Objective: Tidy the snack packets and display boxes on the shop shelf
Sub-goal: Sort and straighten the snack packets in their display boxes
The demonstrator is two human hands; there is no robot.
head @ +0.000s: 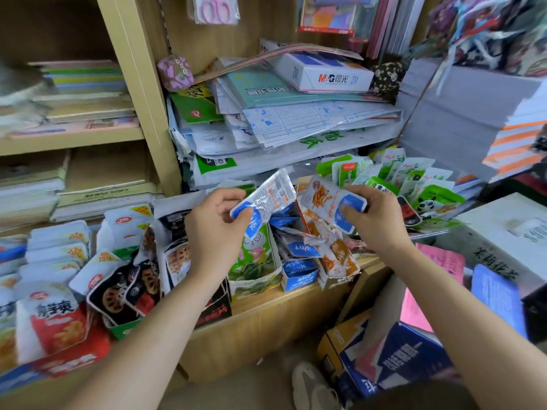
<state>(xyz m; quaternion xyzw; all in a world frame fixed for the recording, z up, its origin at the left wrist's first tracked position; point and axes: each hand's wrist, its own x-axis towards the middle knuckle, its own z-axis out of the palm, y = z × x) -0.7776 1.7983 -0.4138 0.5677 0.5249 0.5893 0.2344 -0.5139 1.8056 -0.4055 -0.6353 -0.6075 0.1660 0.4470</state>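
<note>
Head view: a blue-white snack packet (268,195) is pinched by the left hand (214,232), an orange-printed packet (325,198) by the right hand (377,223), above the display boxes (299,275). Light, crinkly, probably slippery film is best held at sealed edges.

the left raised packet (266,196) and right raised packet (328,199) are thin plastic film, glossy and crinkled. the blue display box (299,278) near them is matt printed card, edges worn. the shelf (266,312) is pale wood-grain board, smooth. far back, the paper stack (310,122) lies in shiny clear wrap; the purple pouch (175,73) looks like cloth.
</note>
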